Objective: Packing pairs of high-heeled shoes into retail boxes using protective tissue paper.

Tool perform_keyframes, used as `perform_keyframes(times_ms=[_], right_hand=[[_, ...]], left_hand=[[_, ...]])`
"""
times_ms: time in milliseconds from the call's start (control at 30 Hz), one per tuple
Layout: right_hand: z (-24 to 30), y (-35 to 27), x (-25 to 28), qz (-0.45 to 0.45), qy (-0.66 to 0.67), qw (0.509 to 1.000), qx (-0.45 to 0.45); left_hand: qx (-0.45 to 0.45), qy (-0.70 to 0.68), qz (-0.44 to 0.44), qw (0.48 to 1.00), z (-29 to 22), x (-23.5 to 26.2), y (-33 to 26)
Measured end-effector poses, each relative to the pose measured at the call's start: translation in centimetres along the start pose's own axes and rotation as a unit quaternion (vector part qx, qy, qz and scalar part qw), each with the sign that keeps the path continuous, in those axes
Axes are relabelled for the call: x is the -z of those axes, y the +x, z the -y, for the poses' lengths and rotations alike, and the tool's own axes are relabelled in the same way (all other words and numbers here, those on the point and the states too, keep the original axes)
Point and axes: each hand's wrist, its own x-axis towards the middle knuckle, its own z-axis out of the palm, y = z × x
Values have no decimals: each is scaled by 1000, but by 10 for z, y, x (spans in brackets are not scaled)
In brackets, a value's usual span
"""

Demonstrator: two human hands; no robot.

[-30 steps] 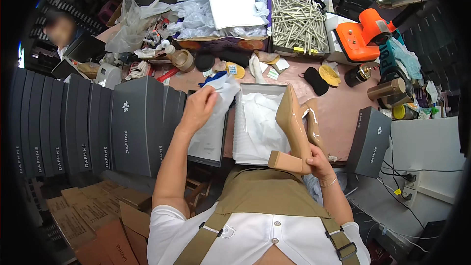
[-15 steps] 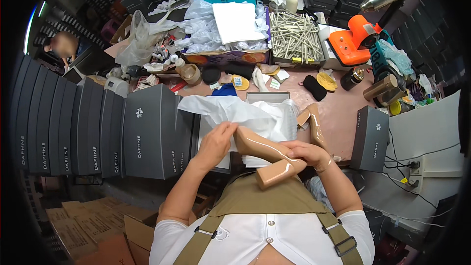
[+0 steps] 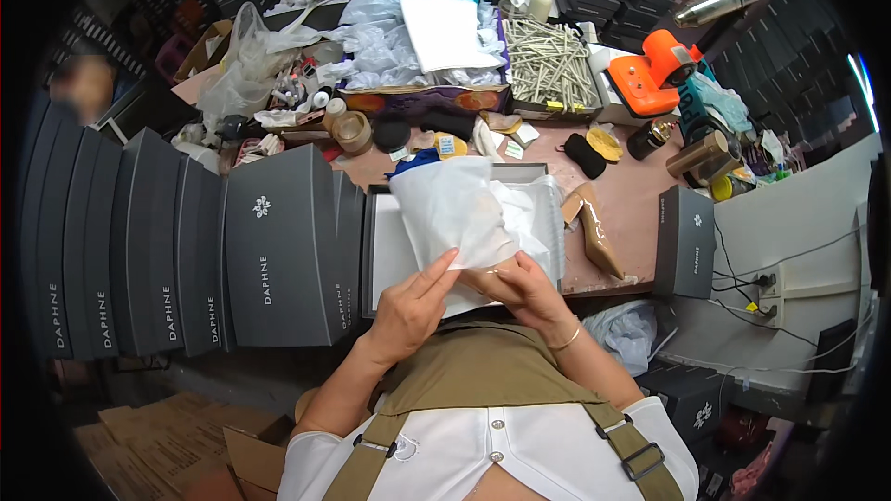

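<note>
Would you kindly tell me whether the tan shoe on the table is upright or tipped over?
Tipped over: the tan shoe lies on its side, its block heel jutting sideways along the table.

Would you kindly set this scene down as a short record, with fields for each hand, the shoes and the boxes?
Left hand: fingertips on the lower edge of the white wrapping
Right hand: holds a tan shoe, mostly hidden by the wrapping
Second shoe: tan, heeled, lying on the pink tabletop
Open box: partly behind the wrapping, white paper inside
Left side: upright dark grey boxes in a row
</note>
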Motion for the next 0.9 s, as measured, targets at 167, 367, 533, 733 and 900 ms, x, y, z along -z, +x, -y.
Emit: perform_keyframes(times_ms=[167,367,533,733,900], right_hand=[[-18,3,-25,-114,-170,959,195],[-6,3,35,-61,44,982,173],[11,4,45,-47,74,983,164],[7,6,36,-68,-58,978,191],[-3,6,18,-51,-452,844,286]], left_hand=[[-56,-11,-3,998,-8,-22,16],[-122,-101,23,987,-48,-33,20],[-143,-128,44,980,-62,-57,20],[-89,-183,98,974,-51,-56,13],[407,-612,-221,641,-20,-81,-35]])
